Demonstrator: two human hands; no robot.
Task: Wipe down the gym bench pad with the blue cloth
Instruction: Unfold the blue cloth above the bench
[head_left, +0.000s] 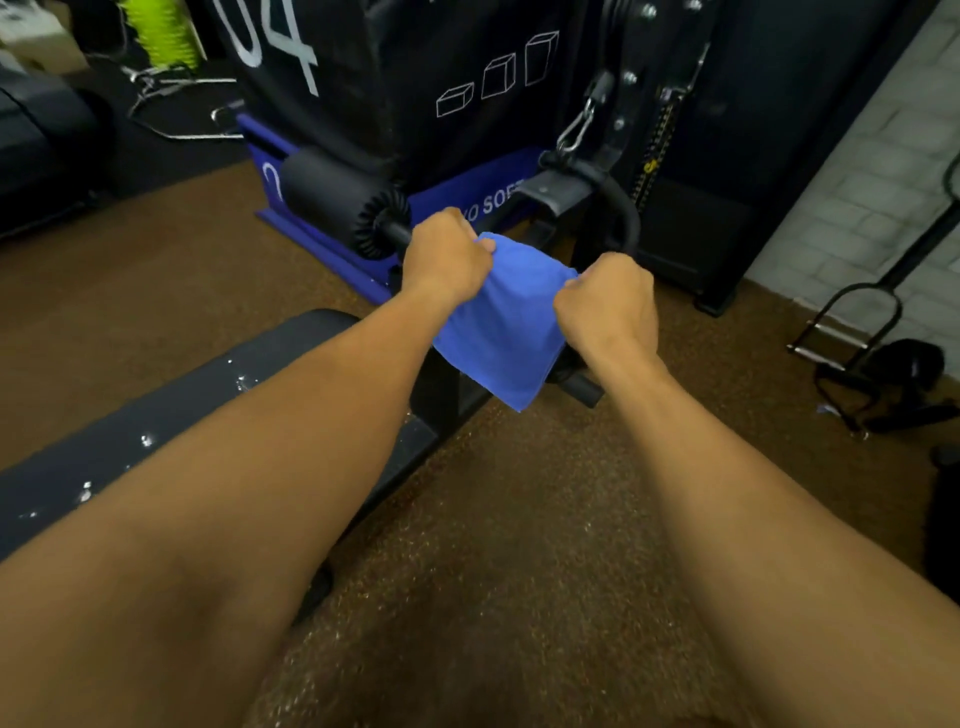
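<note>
The blue cloth hangs stretched between both fists, held in the air beyond the far end of the bench. My left hand pinches its upper left corner. My right hand grips the upper right corner. The black gym bench pad runs from lower left toward the centre under my left forearm, and wet droplets glisten along its surface. The cloth is off the pad, and its lowest corner dangles over the bench frame.
A black foam roller on the bench's leg bar sits just past my left hand. Behind it stand a blue and black soft box and a cable machine. Handles and straps lie on the brown floor at right.
</note>
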